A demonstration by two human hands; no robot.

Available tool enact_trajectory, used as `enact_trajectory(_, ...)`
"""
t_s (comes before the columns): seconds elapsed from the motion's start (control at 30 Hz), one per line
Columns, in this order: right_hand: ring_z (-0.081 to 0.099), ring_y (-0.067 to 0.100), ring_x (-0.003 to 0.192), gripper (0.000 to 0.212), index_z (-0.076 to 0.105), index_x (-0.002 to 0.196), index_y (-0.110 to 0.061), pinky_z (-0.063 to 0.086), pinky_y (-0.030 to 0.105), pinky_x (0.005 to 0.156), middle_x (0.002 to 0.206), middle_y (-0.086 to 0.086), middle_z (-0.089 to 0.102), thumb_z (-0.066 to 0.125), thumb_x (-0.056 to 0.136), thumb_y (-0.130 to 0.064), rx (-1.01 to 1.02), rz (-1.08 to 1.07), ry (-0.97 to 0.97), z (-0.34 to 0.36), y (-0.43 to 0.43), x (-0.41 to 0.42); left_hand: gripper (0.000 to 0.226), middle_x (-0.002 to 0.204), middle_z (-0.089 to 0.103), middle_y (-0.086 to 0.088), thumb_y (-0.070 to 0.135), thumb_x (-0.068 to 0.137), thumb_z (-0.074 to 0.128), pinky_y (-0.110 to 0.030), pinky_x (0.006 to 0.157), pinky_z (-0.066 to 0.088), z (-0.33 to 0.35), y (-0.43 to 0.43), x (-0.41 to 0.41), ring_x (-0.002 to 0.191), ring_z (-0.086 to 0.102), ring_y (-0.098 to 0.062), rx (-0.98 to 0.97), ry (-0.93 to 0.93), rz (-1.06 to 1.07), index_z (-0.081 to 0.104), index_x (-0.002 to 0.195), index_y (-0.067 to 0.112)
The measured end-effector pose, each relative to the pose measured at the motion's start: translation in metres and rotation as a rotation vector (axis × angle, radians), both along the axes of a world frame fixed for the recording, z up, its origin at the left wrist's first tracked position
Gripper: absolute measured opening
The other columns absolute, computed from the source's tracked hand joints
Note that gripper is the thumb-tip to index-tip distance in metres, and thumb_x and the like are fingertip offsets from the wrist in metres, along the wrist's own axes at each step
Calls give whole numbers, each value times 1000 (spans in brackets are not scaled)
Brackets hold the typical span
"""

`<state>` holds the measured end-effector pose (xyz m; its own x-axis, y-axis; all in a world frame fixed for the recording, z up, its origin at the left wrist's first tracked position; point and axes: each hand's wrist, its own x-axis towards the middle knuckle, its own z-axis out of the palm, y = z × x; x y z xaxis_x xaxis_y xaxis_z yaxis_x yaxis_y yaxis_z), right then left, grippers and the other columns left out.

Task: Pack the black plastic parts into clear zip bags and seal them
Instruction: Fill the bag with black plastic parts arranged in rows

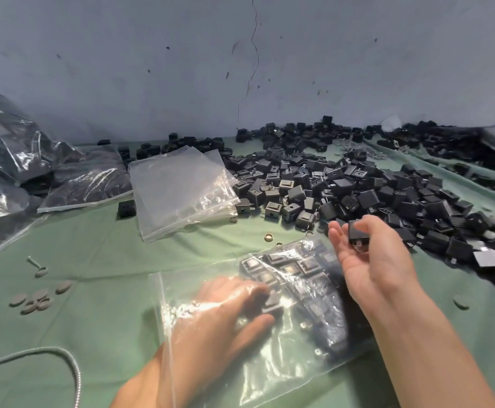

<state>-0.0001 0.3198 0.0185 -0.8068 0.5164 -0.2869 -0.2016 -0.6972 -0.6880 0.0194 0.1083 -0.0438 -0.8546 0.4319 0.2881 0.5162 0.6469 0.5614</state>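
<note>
Head view: left hand (219,315) lies flat inside zip bag (272,366), right hand (368,260) pinches black part (358,231).

Just one cam here, head-mounted, wide-angle w/ edges bending. It looks fwd and down from above the person's forearms onto the green cloth (93,254), pretty close up. The left hand (219,316) and right hand (372,260) sit in the lower half, forearms running off the bottom edge. Top third is the grey wall (152,54) straight ahead, w/ the pile of black parts (358,187) mid-frame, right of center.
</note>
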Motion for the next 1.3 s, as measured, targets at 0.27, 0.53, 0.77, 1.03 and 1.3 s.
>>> enact_trajectory(0.27, 57, 12, 83, 33, 47, 127, -25, 46, 25, 64, 121, 4, 50, 43, 99, -8, 761, -181, -377, -14, 40, -51, 28, 127, 39, 45, 70, 88, 42, -10, 101, 41, -2, 8, -9, 118, 38, 20, -17, -50, -85, 44, 115, 65)
enact_trajectory(0.53, 22, 34, 145, 41, 45, 141, -24, 26, 47, 115, 158, 13, 20, 47, 101, -29, 1618, -77, -619, -59, 70, -66, 22, 80, 64, 26, 29, 81, 50, -24, 63, 50, 2, -57, -41, 71, 61, 6, 57, 217, 1, 69, 85, 41)
enact_trajectory(0.77, 18, 36, 148, 70, 27, 151, -36, 28, 55, 115, 161, 15, 14, 52, 92, -64, 1769, 218, -717, -59, 66, -70, 28, 62, 62, 9, 26, 72, 44, -18, 48, 38, -6, -105, -51, 48, 48, -6, 229, 151, 421, 71, 80, 30)
enact_trajectory(1.03, 34, 33, 128, 36, 55, 123, -26, 40, 43, 99, 133, 11, 37, 64, 93, -43, 1824, 226, -701, -54, 73, -58, 38, 58, 63, 7, 36, 65, 37, -18, 38, 29, 1, -97, -55, 41, 43, -19, 339, 155, 499, 72, 82, 33)
enact_trajectory(1.3, 59, 29, 100, 30, 56, 112, -23, 55, 44, 86, 123, 6, 37, 73, 90, -35, 1664, 86, -605, -54, 76, -30, 37, 72, 68, -3, 34, 65, 36, -26, 43, 32, -1, -102, -70, 56, 49, -15, 604, 79, 612, 71, 77, 29)
